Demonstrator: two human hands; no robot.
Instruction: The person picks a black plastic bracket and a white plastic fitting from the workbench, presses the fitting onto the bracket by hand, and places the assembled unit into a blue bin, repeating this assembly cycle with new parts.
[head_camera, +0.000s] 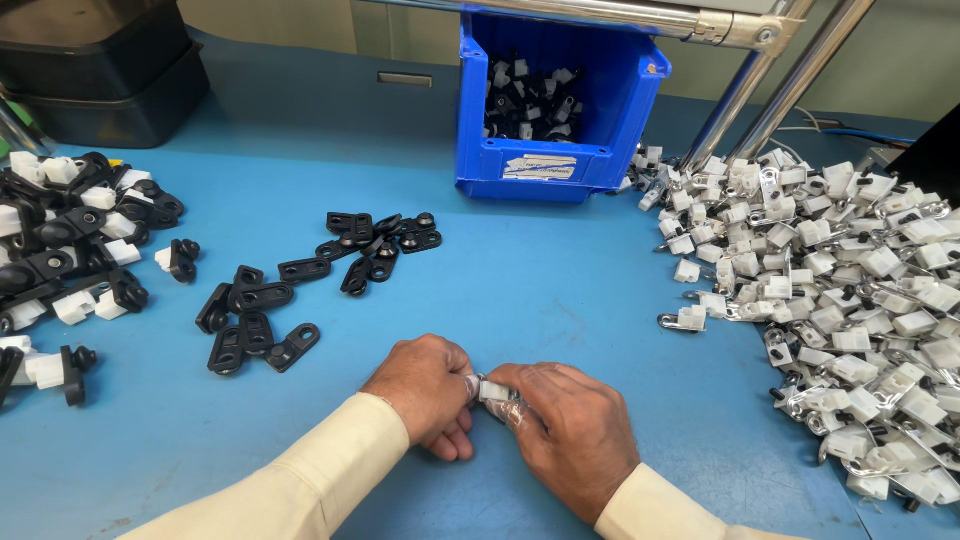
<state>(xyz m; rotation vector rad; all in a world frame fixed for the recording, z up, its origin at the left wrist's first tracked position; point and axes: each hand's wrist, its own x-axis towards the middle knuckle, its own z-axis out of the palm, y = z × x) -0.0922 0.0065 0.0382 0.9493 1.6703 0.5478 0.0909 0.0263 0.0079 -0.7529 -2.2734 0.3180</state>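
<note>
Left hand (425, 385) and right hand (570, 430) pressed together, both pinching one small white clip (495, 391); black brackets (262, 320) left, white clip pile (850, 300) right, within reach.

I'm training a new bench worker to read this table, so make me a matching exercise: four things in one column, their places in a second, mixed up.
Things:
1. blue bin
2. loose black brackets
3. heap of white and metal parts
4. small white part

Places:
A. pinched between the left hand and right hand
B. along the table's right side
C. at the back, middle of the table
D. scattered left of centre, beyond the hands

Pairs: 1-C, 2-D, 3-B, 4-A
</note>
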